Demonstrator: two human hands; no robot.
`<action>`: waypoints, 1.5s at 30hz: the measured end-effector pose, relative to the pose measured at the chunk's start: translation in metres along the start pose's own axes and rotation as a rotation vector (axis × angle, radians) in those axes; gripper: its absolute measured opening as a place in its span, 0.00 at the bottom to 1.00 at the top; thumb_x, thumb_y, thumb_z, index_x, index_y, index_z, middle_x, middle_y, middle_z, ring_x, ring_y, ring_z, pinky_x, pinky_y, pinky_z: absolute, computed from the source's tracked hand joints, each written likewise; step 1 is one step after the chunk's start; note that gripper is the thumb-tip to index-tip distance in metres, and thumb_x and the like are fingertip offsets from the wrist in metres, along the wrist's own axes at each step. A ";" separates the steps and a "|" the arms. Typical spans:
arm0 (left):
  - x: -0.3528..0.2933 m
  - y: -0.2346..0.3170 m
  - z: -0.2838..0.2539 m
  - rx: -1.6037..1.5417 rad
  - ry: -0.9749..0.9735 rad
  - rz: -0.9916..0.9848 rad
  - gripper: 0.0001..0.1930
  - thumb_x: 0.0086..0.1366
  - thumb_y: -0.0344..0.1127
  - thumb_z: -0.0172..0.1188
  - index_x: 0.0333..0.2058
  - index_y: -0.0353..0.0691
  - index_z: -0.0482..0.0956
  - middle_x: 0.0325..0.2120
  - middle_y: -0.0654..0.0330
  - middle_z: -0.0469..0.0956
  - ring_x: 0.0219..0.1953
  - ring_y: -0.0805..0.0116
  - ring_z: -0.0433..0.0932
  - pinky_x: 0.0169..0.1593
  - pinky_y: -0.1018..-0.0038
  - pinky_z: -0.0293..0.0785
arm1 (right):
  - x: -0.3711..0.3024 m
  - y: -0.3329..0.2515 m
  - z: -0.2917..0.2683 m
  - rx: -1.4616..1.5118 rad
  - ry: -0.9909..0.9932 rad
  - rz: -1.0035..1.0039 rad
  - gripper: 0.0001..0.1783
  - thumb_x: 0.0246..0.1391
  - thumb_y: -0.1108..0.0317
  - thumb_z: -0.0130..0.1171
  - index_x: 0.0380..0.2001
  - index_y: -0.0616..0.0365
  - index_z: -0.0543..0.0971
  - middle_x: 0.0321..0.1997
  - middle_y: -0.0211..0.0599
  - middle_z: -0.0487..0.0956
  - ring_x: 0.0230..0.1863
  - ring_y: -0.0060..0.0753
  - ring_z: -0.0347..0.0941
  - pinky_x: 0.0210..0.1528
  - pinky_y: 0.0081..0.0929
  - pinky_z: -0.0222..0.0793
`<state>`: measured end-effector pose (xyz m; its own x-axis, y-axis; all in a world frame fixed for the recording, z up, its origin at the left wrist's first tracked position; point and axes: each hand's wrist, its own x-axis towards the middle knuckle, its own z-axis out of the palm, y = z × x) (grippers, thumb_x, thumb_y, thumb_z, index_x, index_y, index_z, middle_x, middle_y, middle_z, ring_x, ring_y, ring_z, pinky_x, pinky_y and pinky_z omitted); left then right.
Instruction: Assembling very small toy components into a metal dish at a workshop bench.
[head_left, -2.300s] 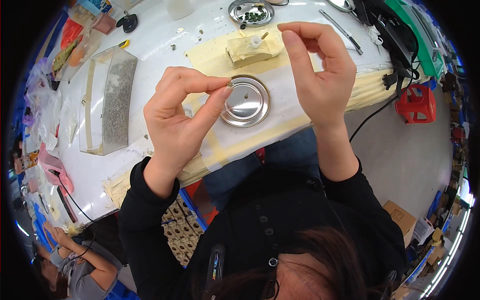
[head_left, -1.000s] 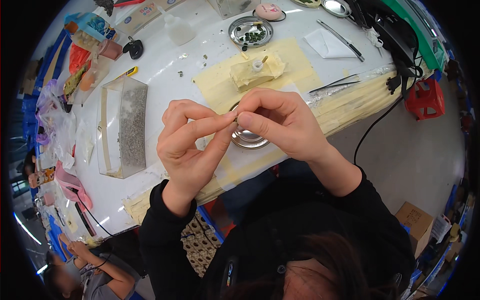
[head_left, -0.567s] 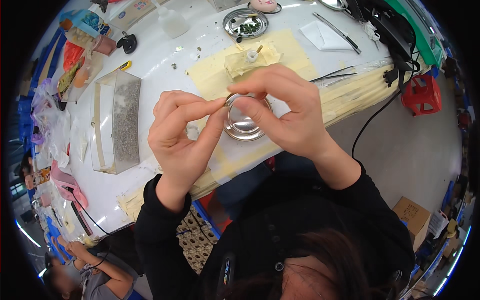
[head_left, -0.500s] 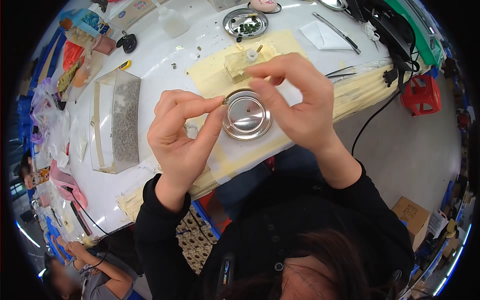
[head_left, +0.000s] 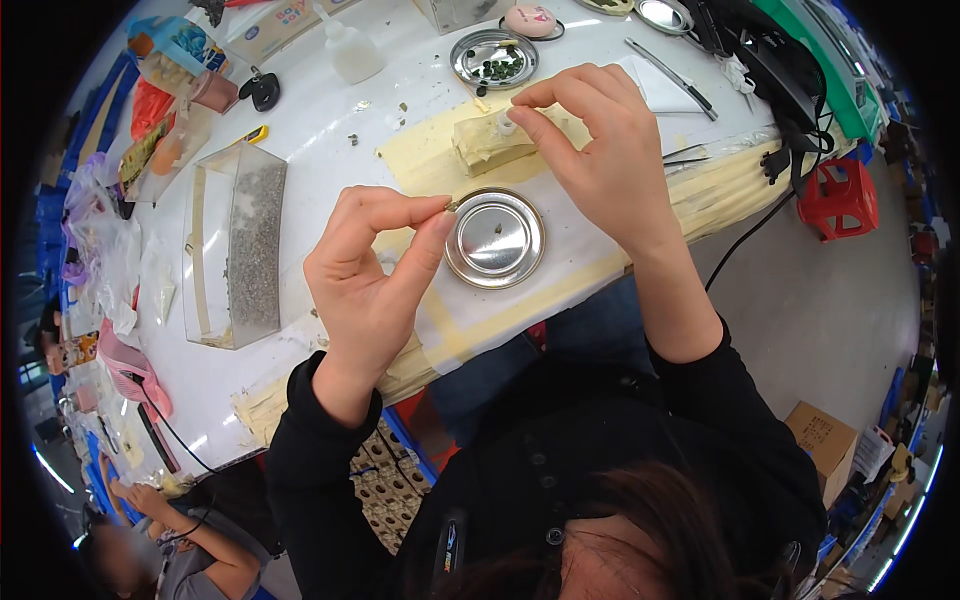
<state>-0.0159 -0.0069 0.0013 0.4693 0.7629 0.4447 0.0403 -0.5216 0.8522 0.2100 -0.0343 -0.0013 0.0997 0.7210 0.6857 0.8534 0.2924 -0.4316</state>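
Note:
My left hand [head_left: 365, 262] pinches a tiny dark piece [head_left: 452, 204] between thumb and forefinger, too small to name, above the rim of a round shiny metal dish [head_left: 494, 243]. One small dark speck lies in that dish. My right hand [head_left: 608, 150] has thumb and forefinger closing together at a small white cup [head_left: 508, 125] on a block wrapped in yellowish tape [head_left: 480, 150]. Whatever those fingertips hold is hidden. Behind the block, a second metal dish [head_left: 493, 58] carries several small dark green pieces.
A clear box of grey granules [head_left: 255, 245] stands at the left. Farther back are a white squeeze bottle [head_left: 352, 52], a black key fob [head_left: 263, 90] and a pink round object [head_left: 530, 20]. A pen-like tool [head_left: 672, 80] lies right. Another person [head_left: 190, 540] works at lower left.
My right hand has moved away from me and brought its fingertips to the white cup, where a short stick was visible before. My left hand keeps its pinch, nearly still.

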 end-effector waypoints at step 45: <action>0.000 0.003 0.002 -0.047 -0.018 0.017 0.08 0.55 0.21 0.68 0.34 0.34 0.84 0.30 0.60 0.79 0.35 0.71 0.73 0.41 0.77 0.67 | -0.029 -0.050 0.008 1.084 0.140 0.177 0.06 0.64 0.74 0.54 0.39 0.68 0.72 0.35 0.39 0.80 0.37 0.25 0.81 0.39 0.20 0.78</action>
<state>-0.0142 -0.0089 0.0030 0.4853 0.7470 0.4543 -0.0089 -0.5154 0.8569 0.1599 -0.0645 -0.0040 0.2910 0.7497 0.5943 -0.0722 0.6367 -0.7678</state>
